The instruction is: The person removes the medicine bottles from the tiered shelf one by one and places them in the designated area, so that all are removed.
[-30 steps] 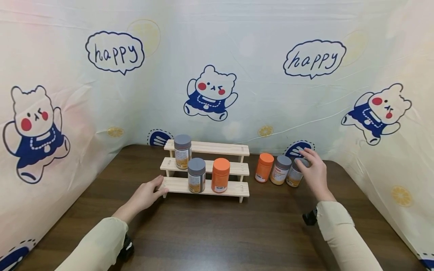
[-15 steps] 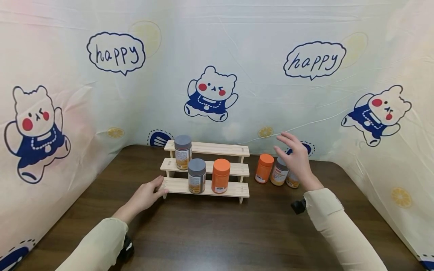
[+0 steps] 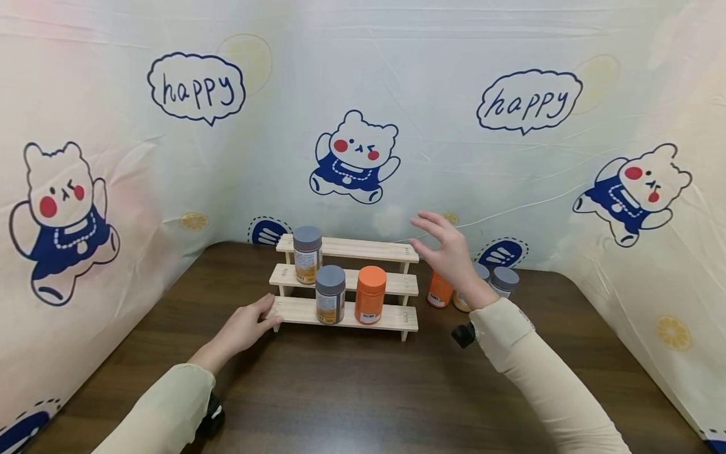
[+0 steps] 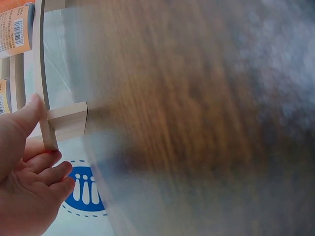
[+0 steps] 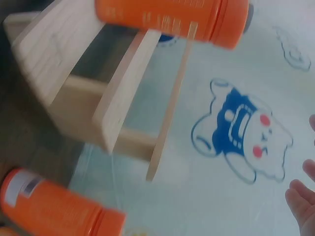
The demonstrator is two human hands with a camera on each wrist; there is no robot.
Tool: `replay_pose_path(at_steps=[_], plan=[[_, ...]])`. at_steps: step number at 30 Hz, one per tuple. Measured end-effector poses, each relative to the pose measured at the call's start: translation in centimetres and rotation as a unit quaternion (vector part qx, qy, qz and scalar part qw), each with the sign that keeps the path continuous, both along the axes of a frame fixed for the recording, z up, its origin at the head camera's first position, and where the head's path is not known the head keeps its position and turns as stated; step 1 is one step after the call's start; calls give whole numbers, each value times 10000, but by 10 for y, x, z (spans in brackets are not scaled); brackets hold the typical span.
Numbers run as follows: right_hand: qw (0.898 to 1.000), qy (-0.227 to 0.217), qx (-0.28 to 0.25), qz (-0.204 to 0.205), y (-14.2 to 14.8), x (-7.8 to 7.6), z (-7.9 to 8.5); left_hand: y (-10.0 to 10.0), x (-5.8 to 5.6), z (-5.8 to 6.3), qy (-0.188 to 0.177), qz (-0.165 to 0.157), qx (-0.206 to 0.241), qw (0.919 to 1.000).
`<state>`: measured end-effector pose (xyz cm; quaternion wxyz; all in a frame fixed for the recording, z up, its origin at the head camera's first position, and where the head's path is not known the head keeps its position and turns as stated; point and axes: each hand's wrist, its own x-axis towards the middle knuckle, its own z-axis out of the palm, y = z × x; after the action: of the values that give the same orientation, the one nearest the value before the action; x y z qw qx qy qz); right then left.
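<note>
My left hand [image 3: 244, 326] holds the left end of the bottom shelf of a three-tier wooden display rack [image 3: 394, 316]. In the left wrist view the thumb [image 4: 27, 115] lies on the plank's upper face, a finger beneath it. A grey-capped jar [image 3: 330, 296] and an orange jar [image 3: 370, 296] stand on the bottom shelf; another grey-capped jar [image 3: 307, 257] stands on the middle one. My right hand [image 3: 452, 255] is raised right of the rack, fingers spread and holding nothing. Behind it, partly hidden, stands an orange jar [image 3: 439, 293] on the table.
Beside that orange jar are two grey-capped jars [image 3: 503, 280] on the dark wood table [image 3: 340, 384], partly covered by my right hand and wrist. A cloth backdrop [image 3: 431, 151] printed with cartoon bears encloses the table at the back and both sides.
My right hand has moved left from the rightmost grey-capped jar, across the row of jars toward the rack, and slightly up. My left hand and the jars have stayed in place.
</note>
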<state>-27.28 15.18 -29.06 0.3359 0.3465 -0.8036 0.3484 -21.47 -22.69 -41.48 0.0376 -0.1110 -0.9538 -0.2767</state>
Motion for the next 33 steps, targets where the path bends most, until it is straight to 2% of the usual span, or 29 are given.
replay_pose_path(at_steps=[10, 17, 33], plan=[[9983, -106, 283, 506, -44, -2, 6, -1, -1, 0, 52, -30, -41, 10000], [9947, -481, 396, 816, -73, -3, 7, -2, -2, 0, 102, -43, -35, 9999], [9851, -1347, 663, 840, -128, -12, -1, -2, 0, -2, 124, -54, -33, 9999]])
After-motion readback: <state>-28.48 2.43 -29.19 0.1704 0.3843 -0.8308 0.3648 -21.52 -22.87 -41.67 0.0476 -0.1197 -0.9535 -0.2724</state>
